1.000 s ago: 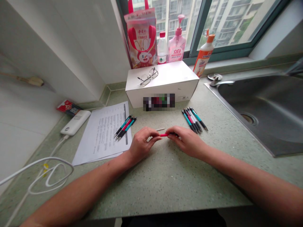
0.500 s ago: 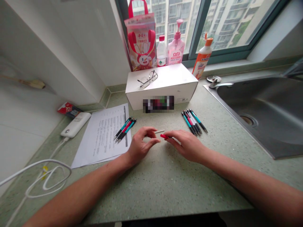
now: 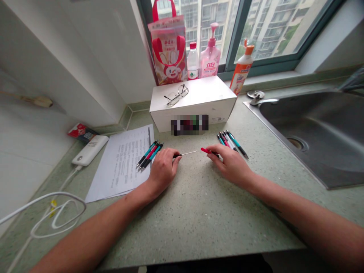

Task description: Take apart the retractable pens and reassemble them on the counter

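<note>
- On the counter point(image 3: 199, 212), the two hands, close together half a second ago, have drawn apart.
- Left hand point(image 3: 163, 167) pinches the refill point(image 3: 186, 153), now beside the paper point(image 3: 122, 167).
- Right hand point(image 3: 230, 163) grips the red barrel point(image 3: 208, 151), now touching the pens point(image 3: 233, 142).

The speckled pale-green stone counter point(image 3: 199, 220) bears a thin white pen refill point(image 3: 188, 153) with a black end and a red plastic pen barrel point(image 3: 205, 151). Left, slim ballpoint pens point(image 3: 149, 153) in teal, red and black lie on white black-printed paper sheets point(image 3: 122, 167). Far off, the glossy gift bag point(image 3: 169, 53) is red and pink with a rabbit print.
</note>
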Demonstrator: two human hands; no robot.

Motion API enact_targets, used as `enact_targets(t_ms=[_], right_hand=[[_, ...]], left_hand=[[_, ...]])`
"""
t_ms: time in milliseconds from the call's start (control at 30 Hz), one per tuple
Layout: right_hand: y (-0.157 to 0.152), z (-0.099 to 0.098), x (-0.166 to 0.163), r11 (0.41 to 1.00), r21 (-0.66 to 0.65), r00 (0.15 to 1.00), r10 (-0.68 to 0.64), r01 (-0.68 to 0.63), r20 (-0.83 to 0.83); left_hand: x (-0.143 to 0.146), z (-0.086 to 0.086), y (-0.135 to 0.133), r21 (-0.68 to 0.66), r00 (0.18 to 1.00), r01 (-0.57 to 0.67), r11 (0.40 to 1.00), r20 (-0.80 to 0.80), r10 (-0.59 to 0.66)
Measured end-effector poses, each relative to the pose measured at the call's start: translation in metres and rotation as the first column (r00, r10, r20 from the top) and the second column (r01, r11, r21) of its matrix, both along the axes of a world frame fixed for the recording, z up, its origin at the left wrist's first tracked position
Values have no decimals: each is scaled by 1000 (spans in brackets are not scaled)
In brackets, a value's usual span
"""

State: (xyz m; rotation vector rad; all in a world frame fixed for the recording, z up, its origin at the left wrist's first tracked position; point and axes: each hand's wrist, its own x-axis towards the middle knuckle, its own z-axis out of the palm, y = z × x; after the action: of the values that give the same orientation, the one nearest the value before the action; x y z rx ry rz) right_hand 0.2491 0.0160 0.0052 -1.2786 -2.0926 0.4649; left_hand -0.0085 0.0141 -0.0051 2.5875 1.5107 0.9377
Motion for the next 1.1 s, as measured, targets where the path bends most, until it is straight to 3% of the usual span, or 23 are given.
enact_targets(t_ms=[167,400,667,767,933,1100], right_hand=[[0,-2,1,1000,13,997,-3,1,83],[-5,1,-3,998,46,987,35,-42,157],[-9,2,-10,970,86,932,192,-228,306],[-11,0,-12,970,77,936,200,-231,290],[-14,3,-13,975,73,954,190,-212,231],[-18,5,-14,971,43,950,222,-237,220]], left_hand=[[-1,2,-2,58,989,56,997,134,-64],[2,3,-3,61,989,103,993,100,-109],[9,1,-8,10,953,290,957,86,-290],[11,1,-9,-51,968,229,972,120,-222],[12,4,-13,-40,930,323,946,200,-309],[12,7,-13,-19,923,312,950,242,-298]])
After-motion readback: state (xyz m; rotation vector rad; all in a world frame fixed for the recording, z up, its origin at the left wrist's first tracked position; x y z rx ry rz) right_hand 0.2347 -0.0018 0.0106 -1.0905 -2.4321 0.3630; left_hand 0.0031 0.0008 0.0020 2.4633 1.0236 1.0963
